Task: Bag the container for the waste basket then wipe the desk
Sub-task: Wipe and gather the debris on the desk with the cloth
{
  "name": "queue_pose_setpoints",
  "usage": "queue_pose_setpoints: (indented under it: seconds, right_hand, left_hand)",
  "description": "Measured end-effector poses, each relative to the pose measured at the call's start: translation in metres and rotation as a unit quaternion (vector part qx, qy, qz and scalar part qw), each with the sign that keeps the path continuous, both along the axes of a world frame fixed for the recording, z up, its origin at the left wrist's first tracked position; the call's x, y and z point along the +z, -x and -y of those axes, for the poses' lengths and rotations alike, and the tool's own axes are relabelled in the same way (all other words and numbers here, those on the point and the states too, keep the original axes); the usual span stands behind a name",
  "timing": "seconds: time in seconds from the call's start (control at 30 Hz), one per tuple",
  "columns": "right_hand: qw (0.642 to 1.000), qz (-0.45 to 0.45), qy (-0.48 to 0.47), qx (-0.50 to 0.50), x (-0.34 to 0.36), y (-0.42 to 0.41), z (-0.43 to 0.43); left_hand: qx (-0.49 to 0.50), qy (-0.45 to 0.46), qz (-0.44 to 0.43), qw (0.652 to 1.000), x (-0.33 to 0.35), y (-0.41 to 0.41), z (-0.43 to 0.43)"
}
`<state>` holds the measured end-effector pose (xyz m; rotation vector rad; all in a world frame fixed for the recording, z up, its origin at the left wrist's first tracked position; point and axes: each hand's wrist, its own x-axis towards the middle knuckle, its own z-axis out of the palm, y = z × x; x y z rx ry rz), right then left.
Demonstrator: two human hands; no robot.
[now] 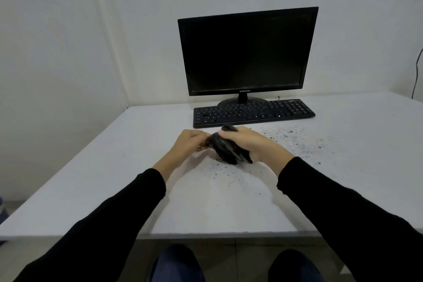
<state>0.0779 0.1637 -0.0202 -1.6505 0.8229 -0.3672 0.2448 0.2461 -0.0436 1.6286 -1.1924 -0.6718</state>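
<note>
Left hand [190, 142] and right hand [249, 144] grip black bag [225, 150] before SAMSUNG monitor [247, 52].

The monitor [247, 52] stands at the rear of the counter [91, 178], near the wall. The keyboard [251, 112] lies directly in front of it, overlapping its base. Just in front of the keyboard, my left hand [190, 142] and right hand [249, 144] hold the bag [226, 149] between them. Specks [286, 137] lie on the counter to the right of my hands and in front of them.

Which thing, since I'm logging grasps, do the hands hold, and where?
A crumpled black plastic bag: the right hand grips its bunched middle, the left hand pinches its left end.
</note>
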Motion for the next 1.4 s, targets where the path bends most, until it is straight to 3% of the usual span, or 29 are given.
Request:
queue_pose_setpoints:
  seconds: [0.1, 0.2, 0.37, 0.5, 0.6, 0.73, 0.83, 1.1, 1.27, 1.4]
  right_hand:
    - [0.984, 0.107, -0.127, -0.055, 0.01, -0.002, 0.001]
    - [0.974, 0.139, -0.174, -0.047, 0.017, -0.011, -0.004]
    - [0.983, 0.102, -0.146, -0.053, 0.018, -0.045, -0.012]
    - [0.999, 0.013, -0.038, -0.02, 0.01, -0.073, -0.01]
    - [0.999, -0.016, 0.003, -0.037, 0.002, -0.099, -0.003]
    - [0.983, -0.048, 0.136, -0.117, 0.0, -0.132, 0.008]
    - [0.971, -0.043, 0.187, -0.145, -0.002, -0.159, 0.015]
    - [0.977, 0.06, 0.179, -0.098, -0.014, -0.215, 0.054]
    - [0.976, 0.029, 0.208, -0.058, -0.02, -0.251, 0.077]
    - [0.96, -0.032, 0.272, -0.047, -0.03, -0.27, 0.085]
  left_hand:
    - [-0.024, -0.038, -0.141, 0.989, 0.008, 0.007, -0.012]
    - [-0.025, -0.039, -0.172, 0.984, 0.01, 0.01, -0.017]
    - [0.067, -0.037, -0.186, 0.98, 0.012, 0.006, -0.016]
    - [0.165, -0.024, -0.187, 0.968, 0.003, -0.02, -0.012]
    - [0.233, -0.023, -0.152, 0.96, -0.003, -0.05, -0.007]
    - [0.287, -0.025, 0.033, 0.957, -0.003, -0.079, 0.005]
    - [0.309, -0.034, 0.122, 0.943, -0.002, -0.097, 0.017]
    - [0.309, -0.053, 0.202, 0.928, -0.006, -0.164, 0.053]
    - [0.287, -0.019, 0.251, 0.924, -0.014, -0.193, 0.074]
    - [0.283, -0.046, 0.305, 0.908, -0.022, -0.215, 0.09]
